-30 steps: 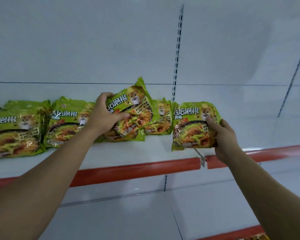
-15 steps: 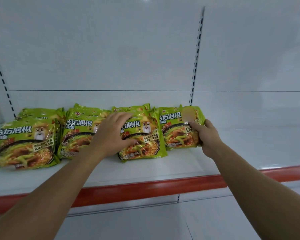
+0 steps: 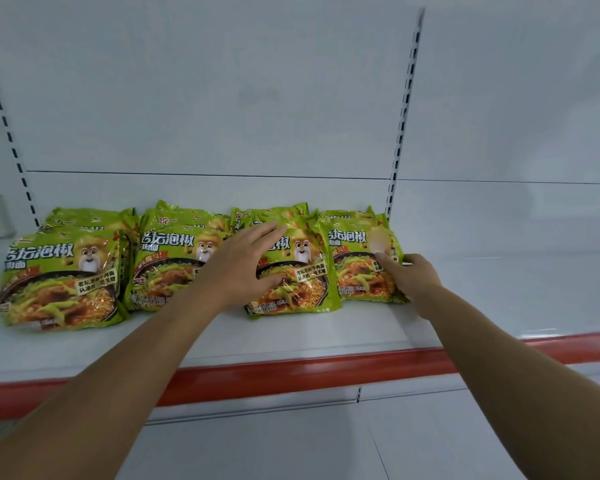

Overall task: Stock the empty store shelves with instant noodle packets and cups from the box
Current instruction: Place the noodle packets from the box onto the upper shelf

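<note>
Where the white shelf (image 3: 291, 336) with a red edge meets the white wall (image 3: 222, 98), 4 piles of green noodle packets (image 3: 59, 278) sit. The left hand (image 3: 246, 268) lies flat, fingers straight, on the 3rd packet (image 3: 305, 285). The right hand (image 3: 411, 275) pinches the side of the 4th packet (image 3: 357, 271). Back packets (image 3: 267, 211) are mostly hidden.

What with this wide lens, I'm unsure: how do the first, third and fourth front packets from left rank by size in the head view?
1. first packet
2. third packet, under left hand
3. fourth packet, held by right hand
Nearness may skew this.
</note>
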